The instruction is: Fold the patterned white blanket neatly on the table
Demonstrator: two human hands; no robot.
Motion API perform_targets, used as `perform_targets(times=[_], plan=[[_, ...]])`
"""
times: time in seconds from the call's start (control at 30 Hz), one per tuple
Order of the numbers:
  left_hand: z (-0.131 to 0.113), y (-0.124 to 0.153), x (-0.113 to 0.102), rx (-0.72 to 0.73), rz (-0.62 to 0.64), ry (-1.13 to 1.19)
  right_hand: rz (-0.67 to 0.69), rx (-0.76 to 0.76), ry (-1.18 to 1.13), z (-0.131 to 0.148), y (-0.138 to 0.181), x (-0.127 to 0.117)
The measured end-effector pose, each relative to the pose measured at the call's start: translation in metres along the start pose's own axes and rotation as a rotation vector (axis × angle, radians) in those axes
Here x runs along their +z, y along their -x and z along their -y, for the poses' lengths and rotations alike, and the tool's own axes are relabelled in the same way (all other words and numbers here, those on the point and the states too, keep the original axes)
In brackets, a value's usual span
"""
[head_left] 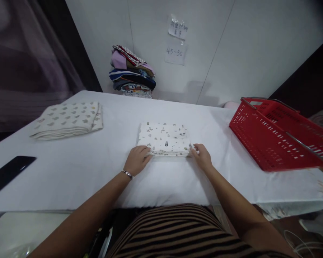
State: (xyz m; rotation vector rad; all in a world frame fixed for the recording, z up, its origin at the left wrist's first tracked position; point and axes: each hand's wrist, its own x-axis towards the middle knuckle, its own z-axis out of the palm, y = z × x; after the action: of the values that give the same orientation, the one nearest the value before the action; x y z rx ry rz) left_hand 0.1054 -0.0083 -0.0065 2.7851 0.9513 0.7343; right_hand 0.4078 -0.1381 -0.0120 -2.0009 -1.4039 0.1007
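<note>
A folded white cloth with small dark prints (164,138) lies in the middle of the white table (97,168). My left hand (136,159) grips its near left corner, fingers curled around the edge; a bracelet sits on that wrist. My right hand (201,157) holds the near right corner, fingers closed on the folded layers. Both hands rest on the table at the cloth's front edge.
Another folded patterned cloth (68,119) lies at the far left. A stack of folded colourful clothes (132,72) stands against the wall. A red plastic basket (280,134) sits at the right. A black flat object (8,172) lies at the left edge. Paper notes (176,41) hang on the wall.
</note>
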Motion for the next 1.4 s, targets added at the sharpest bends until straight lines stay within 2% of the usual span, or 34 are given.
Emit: perform_targets(times=[0.1,0.2,0.43,0.83,1.03,1.2,1.4], plan=[[-0.015,-0.009,0.004,0.059,0.004,0.007,0.01,-0.296,0.004,0.01,0.002,0.005],[-0.027,-0.02,0.012,0.089,0.033,0.031,0.106,-0.421,0.028,0.015,0.0,0.013],[-0.027,-0.033,0.03,0.026,0.09,0.068,0.163,-0.376,0.088,0.013,-0.009,0.025],[-0.025,-0.035,0.032,0.025,0.092,0.075,0.198,-0.348,0.017,0.013,-0.012,0.024],[-0.044,-0.037,0.032,0.077,-0.002,0.114,0.221,-0.317,-0.005,0.018,-0.014,0.022],[-0.063,-0.048,0.041,0.194,0.052,0.088,0.245,-0.294,-0.007,0.021,-0.016,0.019],[-0.077,-0.063,0.05,0.192,0.105,0.041,0.253,-0.297,-0.01,0.023,-0.018,0.018]])
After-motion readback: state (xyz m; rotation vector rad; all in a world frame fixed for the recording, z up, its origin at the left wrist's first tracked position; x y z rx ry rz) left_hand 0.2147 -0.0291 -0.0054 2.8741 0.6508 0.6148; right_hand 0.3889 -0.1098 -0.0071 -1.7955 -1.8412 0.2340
